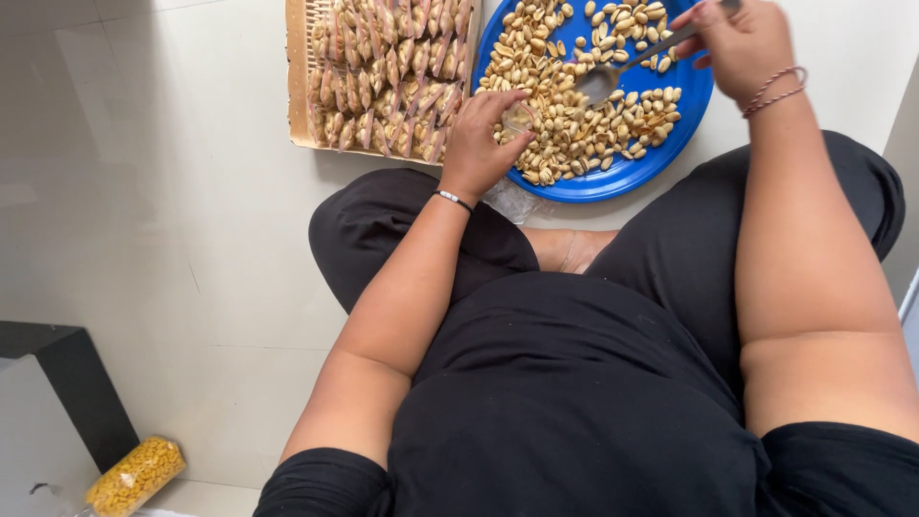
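Observation:
I sit cross-legged on a pale tiled floor. A round blue tray (pixel 670 144) in front of me is covered with peanuts (pixel 565 124). My left hand (pixel 483 139) holds a small clear plastic pouch (pixel 518 117) open over the tray's near edge. My right hand (pixel 742 43) grips a metal spoon (pixel 613 72), whose bowl hovers over the peanuts just right of the pouch.
A flat woven tray (pixel 299 96) to the left of the blue one holds several small filled peanut packets (pixel 388 72). A clear bag of yellow snack pieces (pixel 134 476) lies at the lower left beside a dark box (pixel 67 383). My legs in black trousers fill the foreground.

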